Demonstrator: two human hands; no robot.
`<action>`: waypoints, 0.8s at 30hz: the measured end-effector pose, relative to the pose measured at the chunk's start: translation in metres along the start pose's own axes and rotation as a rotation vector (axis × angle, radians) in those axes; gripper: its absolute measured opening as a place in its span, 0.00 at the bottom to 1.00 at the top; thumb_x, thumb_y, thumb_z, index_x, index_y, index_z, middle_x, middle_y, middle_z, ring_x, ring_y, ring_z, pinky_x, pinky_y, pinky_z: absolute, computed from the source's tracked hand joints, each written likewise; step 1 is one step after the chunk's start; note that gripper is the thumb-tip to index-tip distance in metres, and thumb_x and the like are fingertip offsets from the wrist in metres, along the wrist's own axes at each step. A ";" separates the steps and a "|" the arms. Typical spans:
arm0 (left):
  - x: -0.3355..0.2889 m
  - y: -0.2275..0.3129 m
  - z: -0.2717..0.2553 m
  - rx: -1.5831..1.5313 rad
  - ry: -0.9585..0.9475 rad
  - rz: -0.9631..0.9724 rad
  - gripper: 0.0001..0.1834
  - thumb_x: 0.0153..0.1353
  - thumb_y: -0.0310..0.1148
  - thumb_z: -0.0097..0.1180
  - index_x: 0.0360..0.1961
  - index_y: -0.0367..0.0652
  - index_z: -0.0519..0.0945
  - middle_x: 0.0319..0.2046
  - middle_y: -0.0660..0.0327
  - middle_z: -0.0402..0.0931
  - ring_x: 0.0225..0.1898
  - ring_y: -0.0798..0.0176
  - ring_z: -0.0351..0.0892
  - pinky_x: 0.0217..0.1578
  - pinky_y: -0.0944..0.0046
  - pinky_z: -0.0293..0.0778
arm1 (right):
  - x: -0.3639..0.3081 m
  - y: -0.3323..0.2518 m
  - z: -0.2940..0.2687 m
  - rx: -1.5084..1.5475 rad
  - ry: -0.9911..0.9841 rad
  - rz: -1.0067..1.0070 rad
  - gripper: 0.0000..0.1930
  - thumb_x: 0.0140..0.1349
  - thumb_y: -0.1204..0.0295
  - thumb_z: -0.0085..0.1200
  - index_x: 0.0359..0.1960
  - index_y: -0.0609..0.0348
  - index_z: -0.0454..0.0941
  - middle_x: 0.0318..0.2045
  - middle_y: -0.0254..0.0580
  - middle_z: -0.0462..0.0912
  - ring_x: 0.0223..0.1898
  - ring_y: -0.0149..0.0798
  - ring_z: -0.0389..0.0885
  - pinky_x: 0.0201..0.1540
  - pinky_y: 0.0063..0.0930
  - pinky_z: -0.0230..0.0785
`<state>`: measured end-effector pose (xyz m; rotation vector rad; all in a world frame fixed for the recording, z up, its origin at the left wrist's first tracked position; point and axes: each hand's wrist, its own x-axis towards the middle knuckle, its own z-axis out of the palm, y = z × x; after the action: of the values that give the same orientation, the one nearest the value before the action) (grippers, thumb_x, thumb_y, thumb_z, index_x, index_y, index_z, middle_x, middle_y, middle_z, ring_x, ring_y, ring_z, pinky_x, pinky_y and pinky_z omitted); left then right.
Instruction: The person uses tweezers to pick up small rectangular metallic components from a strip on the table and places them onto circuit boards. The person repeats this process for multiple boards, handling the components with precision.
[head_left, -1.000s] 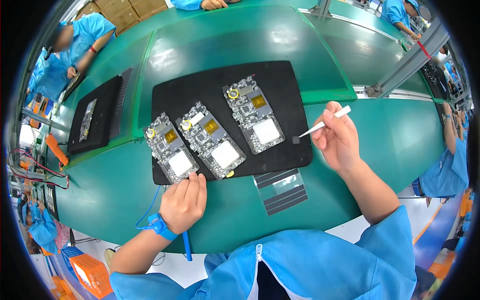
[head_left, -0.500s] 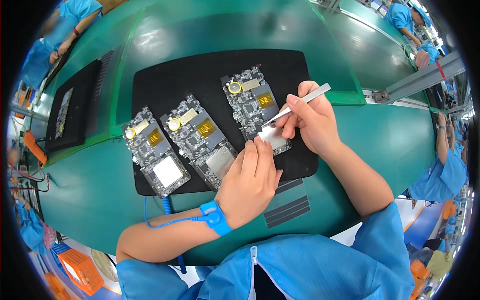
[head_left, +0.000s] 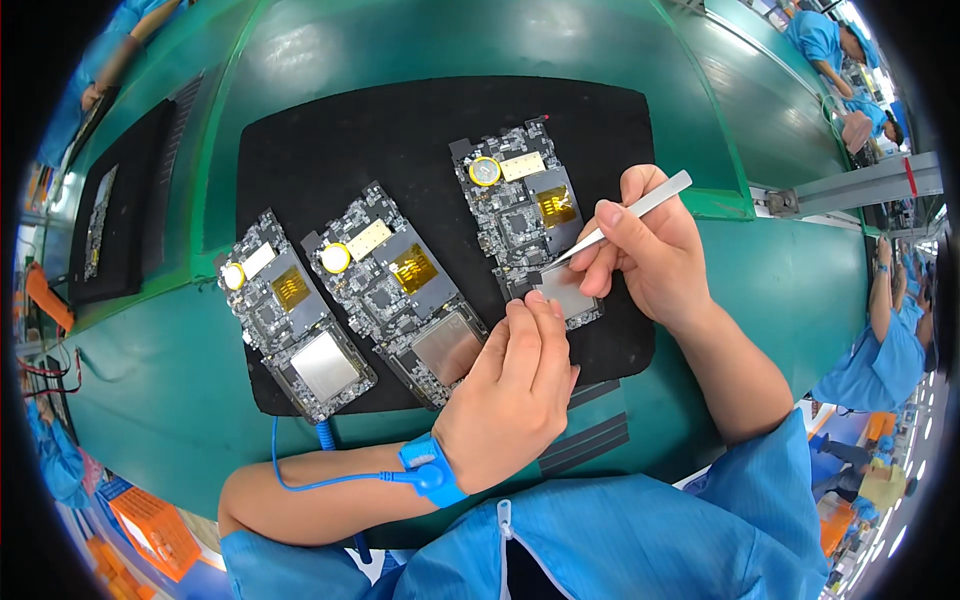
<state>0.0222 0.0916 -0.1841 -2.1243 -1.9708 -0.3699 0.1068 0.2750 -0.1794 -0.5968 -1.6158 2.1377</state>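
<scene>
My right hand [head_left: 662, 255] pinches a pair of silver tweezers [head_left: 637, 208]. Their tips point at the upper edge of a metal shield plate [head_left: 567, 291] on the rightmost circuit board [head_left: 517, 222]; I cannot tell whether anything is between them. My left hand [head_left: 512, 385] has its fingers bent and pressed together on the lower left side of that same board, covering part of it. A blue wrist strap [head_left: 432, 470] with a cord is on my left wrist. The board also bears a yellow-rimmed coin cell [head_left: 485, 171] and an amber film patch [head_left: 556, 206].
Two similar boards, a middle one [head_left: 362, 262] and a left one [head_left: 262, 300], lie on the black mat [head_left: 300, 150]. Dark strips [head_left: 590, 445] lie on the green bench [head_left: 150, 400] before me. A metal rail [head_left: 835, 190] stands right. Other people work around.
The whole view has shifted a little, making the boards look slightly larger. The tweezer tips stay near the plate's upper edge, and my left fingers remain on the board.
</scene>
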 end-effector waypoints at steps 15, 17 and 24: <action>0.001 -0.001 -0.001 0.022 0.003 0.028 0.27 0.50 0.36 0.59 0.44 0.20 0.76 0.43 0.37 0.73 0.47 0.45 0.73 0.46 0.59 0.76 | 0.002 0.004 -0.004 0.066 -0.037 -0.012 0.11 0.67 0.72 0.48 0.39 0.54 0.55 0.23 0.50 0.81 0.17 0.36 0.81 0.18 0.21 0.72; 0.001 -0.001 -0.001 0.026 0.000 0.031 0.27 0.50 0.36 0.59 0.44 0.20 0.76 0.43 0.37 0.73 0.47 0.45 0.73 0.46 0.59 0.76 | 0.002 0.004 -0.004 0.055 -0.043 -0.009 0.11 0.67 0.72 0.48 0.39 0.54 0.56 0.23 0.50 0.81 0.17 0.36 0.81 0.18 0.21 0.72; 0.001 -0.001 0.000 0.025 -0.005 0.035 0.27 0.50 0.36 0.59 0.44 0.19 0.76 0.43 0.37 0.73 0.47 0.44 0.73 0.46 0.59 0.75 | 0.003 0.001 -0.003 0.058 -0.034 0.025 0.11 0.68 0.71 0.47 0.40 0.54 0.56 0.23 0.50 0.80 0.17 0.35 0.81 0.18 0.21 0.73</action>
<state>0.0210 0.0928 -0.1838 -2.1434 -1.9273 -0.3323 0.1055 0.2791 -0.1815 -0.5682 -1.5661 2.2161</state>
